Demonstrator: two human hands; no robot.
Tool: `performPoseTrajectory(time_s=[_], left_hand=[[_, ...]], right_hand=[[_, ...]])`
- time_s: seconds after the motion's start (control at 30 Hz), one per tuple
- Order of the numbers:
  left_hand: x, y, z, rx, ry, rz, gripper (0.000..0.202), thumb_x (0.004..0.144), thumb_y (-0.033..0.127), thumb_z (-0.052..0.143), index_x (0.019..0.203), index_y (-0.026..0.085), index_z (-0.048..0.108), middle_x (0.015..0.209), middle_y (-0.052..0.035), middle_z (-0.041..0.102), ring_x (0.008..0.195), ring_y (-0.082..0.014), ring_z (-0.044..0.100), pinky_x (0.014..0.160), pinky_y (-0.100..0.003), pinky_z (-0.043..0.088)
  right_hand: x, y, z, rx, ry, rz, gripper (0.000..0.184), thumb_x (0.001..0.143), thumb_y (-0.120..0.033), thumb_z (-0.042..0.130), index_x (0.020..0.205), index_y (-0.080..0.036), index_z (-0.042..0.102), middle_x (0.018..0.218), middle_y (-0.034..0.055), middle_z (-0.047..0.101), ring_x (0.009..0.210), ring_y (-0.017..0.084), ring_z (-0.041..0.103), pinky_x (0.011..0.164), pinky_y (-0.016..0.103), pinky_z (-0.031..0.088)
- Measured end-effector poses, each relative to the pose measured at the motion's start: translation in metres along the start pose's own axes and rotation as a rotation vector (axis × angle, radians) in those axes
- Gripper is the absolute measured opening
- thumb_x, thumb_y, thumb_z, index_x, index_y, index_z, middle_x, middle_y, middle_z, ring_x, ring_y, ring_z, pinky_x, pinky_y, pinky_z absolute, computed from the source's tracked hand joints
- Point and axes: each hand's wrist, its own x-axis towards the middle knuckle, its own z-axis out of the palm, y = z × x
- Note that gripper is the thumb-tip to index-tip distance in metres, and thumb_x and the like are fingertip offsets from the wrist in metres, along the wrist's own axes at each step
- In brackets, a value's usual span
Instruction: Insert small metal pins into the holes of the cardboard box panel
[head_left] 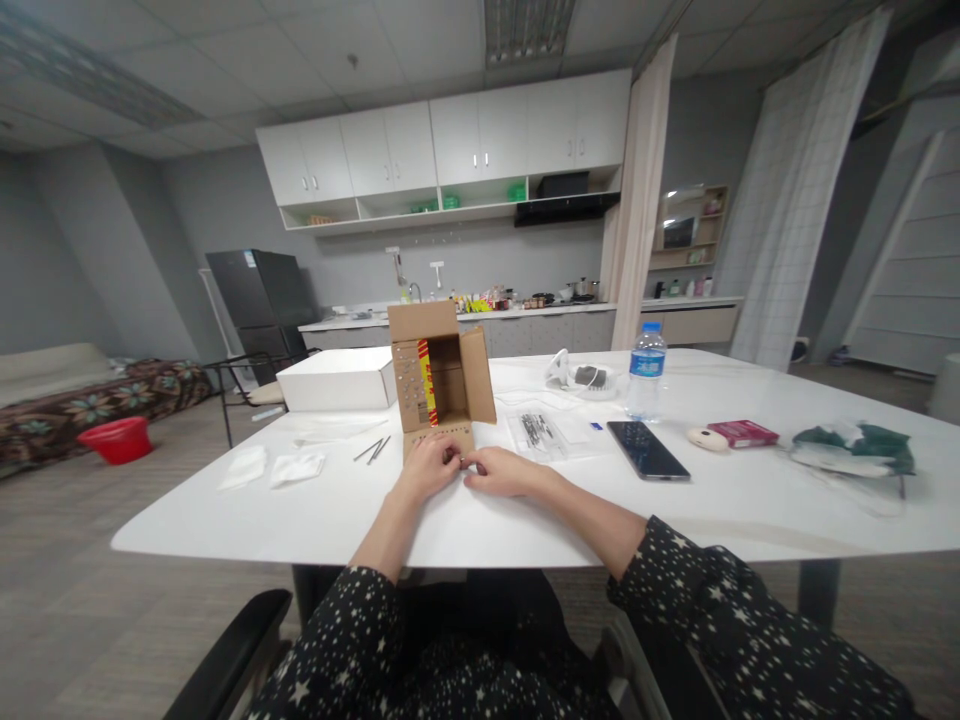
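Note:
An opened brown cardboard box [480, 375] stands on the white table in front of me. Small shiny bits dot its left flap and the front flap, and a red and yellow strip runs along its inside left. Over the front flap, my left hand [429, 466] is closed with curled fingers. My right hand [501, 472] meets it from the right, thumb and forefinger pinched together. Whatever lies between the fingertips is too small to name. Tweezers [369, 450] lie left of the hands. A clear tray of small dark slim pieces [538, 432] is on the right.
A white box [337, 380] sits at the back left, with white tissues [298, 468] nearer me. To the right are a phone [646, 450], a water bottle [646, 372], a dark red packet [742, 433] and a green and white bundle [855, 450]. The table's front edge [495, 566] is close.

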Motion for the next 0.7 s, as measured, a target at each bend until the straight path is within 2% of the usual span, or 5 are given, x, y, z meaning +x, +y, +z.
performPoseTrajectory(time_s=[0.2,0.7], left_hand=[[-0.0018,0.0029,-0.0001,0.011,-0.036,0.004,0.014,0.078,0.030,0.058,0.079,0.021,0.069,0.082,-0.0045,0.067,0.083,-0.0198,0.060,0.079,-0.032,0.043],[-0.0031,0.0018,0.0003,0.030,-0.066,-0.009,0.009,0.073,0.027,0.058,0.075,0.020,0.063,0.078,-0.0034,0.065,0.077,-0.0197,0.059,0.074,-0.031,0.043]], right_hand=[[0.0002,-0.0012,-0.0003,-0.010,-0.002,-0.005,0.031,0.083,-0.026,0.055,0.107,-0.014,0.069,0.078,0.0059,0.068,0.067,0.016,0.057,0.061,0.024,0.037],[-0.0001,-0.0013,0.0001,0.013,0.003,-0.005,0.031,0.082,-0.022,0.055,0.109,-0.016,0.070,0.078,0.0049,0.068,0.067,0.016,0.058,0.061,0.023,0.037]])
